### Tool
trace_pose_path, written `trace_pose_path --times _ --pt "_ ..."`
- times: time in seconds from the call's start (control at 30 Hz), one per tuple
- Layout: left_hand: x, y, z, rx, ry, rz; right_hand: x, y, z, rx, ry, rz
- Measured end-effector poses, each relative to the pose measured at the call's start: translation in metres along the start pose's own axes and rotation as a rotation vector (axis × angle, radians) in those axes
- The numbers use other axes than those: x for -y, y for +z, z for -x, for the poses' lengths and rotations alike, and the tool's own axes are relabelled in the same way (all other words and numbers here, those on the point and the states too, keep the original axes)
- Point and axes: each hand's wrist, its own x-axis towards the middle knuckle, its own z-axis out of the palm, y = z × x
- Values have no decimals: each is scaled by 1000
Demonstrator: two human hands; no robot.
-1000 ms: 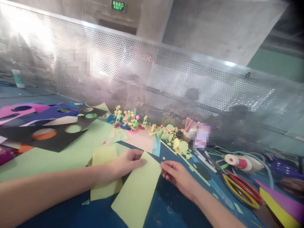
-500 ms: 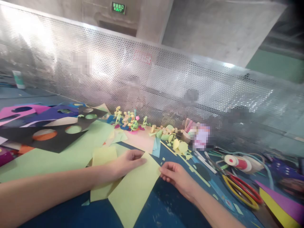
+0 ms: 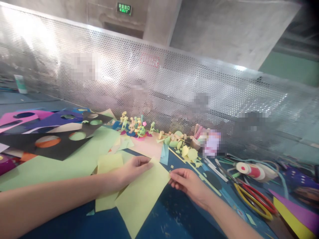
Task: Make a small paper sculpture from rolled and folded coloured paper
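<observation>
Between my two hands a pale yellow-green sheet of paper (image 3: 143,199) is held up at a slant, its lower corner pointing toward me. My left hand (image 3: 133,172) pinches its upper left edge, thumb on top and fingers curled behind. At the right corner, my right hand (image 3: 183,182) grips the sheet between thumb and forefinger. Under my left wrist lies another yellow paper piece (image 3: 107,204), partly covered by the arm. Several small paper figures (image 3: 137,126) stand beyond my hands, and yellow paper discs (image 3: 190,152) lie to their right.
Black paper with round holes (image 3: 59,149) and a large green sheet (image 3: 45,169) spread over the left side. Scissors with yellow and red handles (image 3: 254,200), a glue bottle (image 3: 251,171) and purple paper (image 3: 296,212) lie at right. A perforated metal screen (image 3: 169,83) stands behind.
The held sheet has turned slightly, its lower corner moving a little left. My right hand has shifted slightly to the right; my left hand stays almost in place.
</observation>
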Motion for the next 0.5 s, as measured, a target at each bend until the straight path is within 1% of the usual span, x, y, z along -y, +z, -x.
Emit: trace_pose_path --times 0.23,0.4,0.5 --pt "-3 0 2 5 4 47 3 -2 1 41 12 69" --pt "-6 2 3 81 -10 177 2 -1 1 46 -18 109" --pt "-5 3 2 106 -37 199 2 -1 1 27 -33 139"
